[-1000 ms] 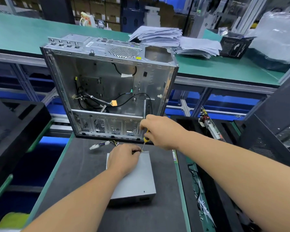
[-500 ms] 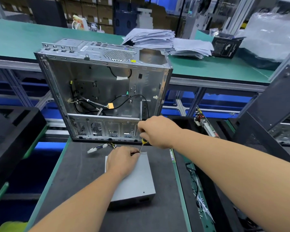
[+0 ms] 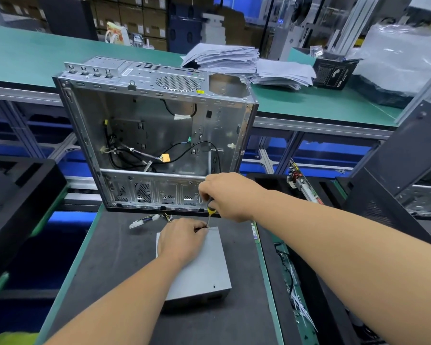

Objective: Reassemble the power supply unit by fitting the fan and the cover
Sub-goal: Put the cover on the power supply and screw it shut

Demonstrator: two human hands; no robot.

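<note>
A person drives a screw at the far corner of a grey power supply unit lying flat on a dark mat.

Left of the left hand, a bundle of cables with white connectors lies on the mat, running behind that hand. The left hand rests on the unit's cover, its fingers drawn together and pinched at the far right corner where the tool tip meets the metal; what they hold is too small to tell. Just above and to the right, the right hand is curled round a yellow-and-black screwdriver, its shaft pointing down to that same corner. Beyond both hands an open computer case stands upright at the mat's far edge.
</note>
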